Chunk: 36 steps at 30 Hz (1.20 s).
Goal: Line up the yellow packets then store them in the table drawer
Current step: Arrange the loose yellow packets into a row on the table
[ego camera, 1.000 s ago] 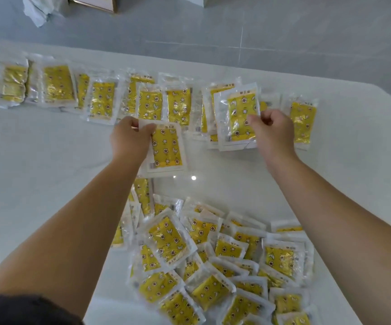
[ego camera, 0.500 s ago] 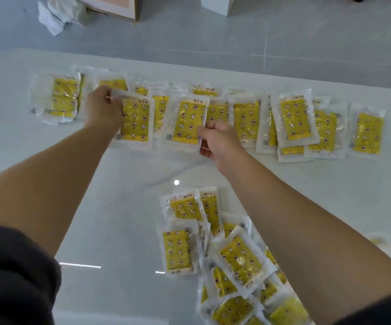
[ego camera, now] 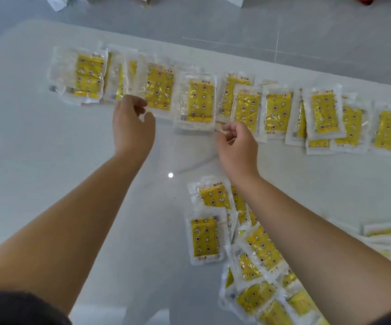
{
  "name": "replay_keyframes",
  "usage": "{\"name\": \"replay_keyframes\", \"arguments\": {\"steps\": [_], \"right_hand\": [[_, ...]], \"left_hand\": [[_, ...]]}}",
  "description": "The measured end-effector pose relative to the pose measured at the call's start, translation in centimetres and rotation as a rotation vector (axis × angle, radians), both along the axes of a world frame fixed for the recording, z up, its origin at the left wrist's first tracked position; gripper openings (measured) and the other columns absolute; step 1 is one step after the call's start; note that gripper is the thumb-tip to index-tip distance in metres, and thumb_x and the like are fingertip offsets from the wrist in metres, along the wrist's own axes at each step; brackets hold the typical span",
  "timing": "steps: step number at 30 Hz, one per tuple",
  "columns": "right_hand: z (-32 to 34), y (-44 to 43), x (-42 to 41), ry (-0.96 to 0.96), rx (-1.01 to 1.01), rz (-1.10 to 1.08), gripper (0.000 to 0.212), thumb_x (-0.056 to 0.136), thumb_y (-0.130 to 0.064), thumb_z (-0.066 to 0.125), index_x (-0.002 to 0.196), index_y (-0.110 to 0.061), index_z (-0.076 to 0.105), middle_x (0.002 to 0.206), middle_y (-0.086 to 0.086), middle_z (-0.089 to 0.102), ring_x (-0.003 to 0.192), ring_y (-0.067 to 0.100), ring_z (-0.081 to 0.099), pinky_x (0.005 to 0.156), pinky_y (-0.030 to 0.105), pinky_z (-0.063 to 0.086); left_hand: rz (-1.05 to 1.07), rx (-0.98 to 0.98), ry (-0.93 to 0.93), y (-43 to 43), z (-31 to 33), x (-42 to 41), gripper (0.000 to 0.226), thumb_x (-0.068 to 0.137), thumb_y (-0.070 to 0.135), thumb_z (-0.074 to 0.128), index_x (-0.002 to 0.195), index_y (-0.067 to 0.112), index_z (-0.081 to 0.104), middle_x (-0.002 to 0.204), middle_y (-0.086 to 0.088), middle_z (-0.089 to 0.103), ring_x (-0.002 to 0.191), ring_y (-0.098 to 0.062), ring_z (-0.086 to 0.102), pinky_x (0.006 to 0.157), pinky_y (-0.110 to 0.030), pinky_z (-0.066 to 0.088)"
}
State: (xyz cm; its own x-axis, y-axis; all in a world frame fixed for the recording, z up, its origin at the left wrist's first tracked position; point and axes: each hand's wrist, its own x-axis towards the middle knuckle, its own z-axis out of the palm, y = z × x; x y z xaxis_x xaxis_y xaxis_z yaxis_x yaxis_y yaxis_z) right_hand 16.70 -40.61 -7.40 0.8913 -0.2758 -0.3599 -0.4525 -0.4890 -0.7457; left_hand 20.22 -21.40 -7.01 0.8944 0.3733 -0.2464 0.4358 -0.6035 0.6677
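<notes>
1. Head view: the yellow packets point(ego camera: 276, 111) lie in a ragged row across the far side of the white table point(ego camera: 49, 184), many overlapping their neighbours and a few tilted.
2. Each is a clear, crinkled plastic wrapper around a yellow rectangle printed with small stars, moons and dark round marks.
3. A loose heap of packets point(ego camera: 205, 240) sits on the near right, partly under the right forearm.
4. The left hand point(ego camera: 132, 127) is at the lower left corner of one row packet point(ego camera: 159, 90), thumb and fingers parted and loosely bent; it grips nothing.
5. The right hand point(ego camera: 236, 146) hovers just below another row packet point(ego camera: 199, 102), fingers loosely curled and empty.
6. Grey floor point(ego camera: 213, 19) shows beyond the table.
</notes>
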Motion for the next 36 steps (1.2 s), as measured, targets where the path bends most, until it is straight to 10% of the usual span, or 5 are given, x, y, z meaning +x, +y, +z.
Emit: {"name": "replay_keyframes", "arguments": {"steps": [13, 22, 29, 36], "right_hand": [[0.4, -6.7, -14.1, 0.239, -0.017, 0.173, 0.013, 0.093, -0.011, 0.055, 0.103, -0.018, 0.059, 0.089, -0.008, 0.061, 0.08, 0.003, 0.057, 0.066, 0.009, 0.046], [-0.4, -5.6, -15.3, 0.218, -0.006, 0.157, 0.021, 0.091, -0.01, 0.059, 0.11, -0.018, 0.058, 0.089, -0.013, 0.057, 0.078, 0.001, 0.056, 0.07, 0.015, 0.046], [-0.9, -5.0, -14.3, 0.231, -0.154, 0.153, 0.017, 0.095, -0.016, 0.05, 0.108, -0.018, 0.06, 0.102, -0.003, 0.062, 0.091, 0.015, 0.061, 0.082, 0.036, 0.055], [-0.6, -4.3, -12.8, 0.227, -0.177, 0.087, 0.043, 0.089, -0.028, 0.062, 0.127, -0.018, 0.046, 0.109, -0.005, 0.047, 0.103, 0.018, 0.055, 0.095, 0.045, 0.047]], "left_hand": [[0.012, -0.211, 0.534, -7.6, -0.2, -17.8, 0.05, 0.085, 0.034, 0.069, 0.125, 0.018, 0.044, 0.096, 0.007, 0.056, 0.085, -0.008, 0.056, 0.062, -0.02, 0.04], [0.182, -0.224, 0.594, -9.8, -0.2, -19.5, 0.031, 0.084, 0.023, 0.072, 0.105, 0.02, 0.051, 0.082, 0.012, 0.053, 0.064, 0.001, 0.051, 0.042, -0.013, 0.035], [0.208, -0.337, 0.581, -8.7, -0.6, -20.5, 0.012, 0.085, 0.024, 0.07, 0.093, 0.016, 0.065, 0.088, -0.002, 0.07, 0.08, -0.019, 0.067, 0.067, -0.031, 0.053], [0.034, -0.304, 0.555, -7.9, -0.9, -20.5, 0.012, 0.091, 0.017, 0.063, 0.102, 0.018, 0.062, 0.092, -0.004, 0.068, 0.074, -0.017, 0.066, 0.059, -0.025, 0.052]]}}
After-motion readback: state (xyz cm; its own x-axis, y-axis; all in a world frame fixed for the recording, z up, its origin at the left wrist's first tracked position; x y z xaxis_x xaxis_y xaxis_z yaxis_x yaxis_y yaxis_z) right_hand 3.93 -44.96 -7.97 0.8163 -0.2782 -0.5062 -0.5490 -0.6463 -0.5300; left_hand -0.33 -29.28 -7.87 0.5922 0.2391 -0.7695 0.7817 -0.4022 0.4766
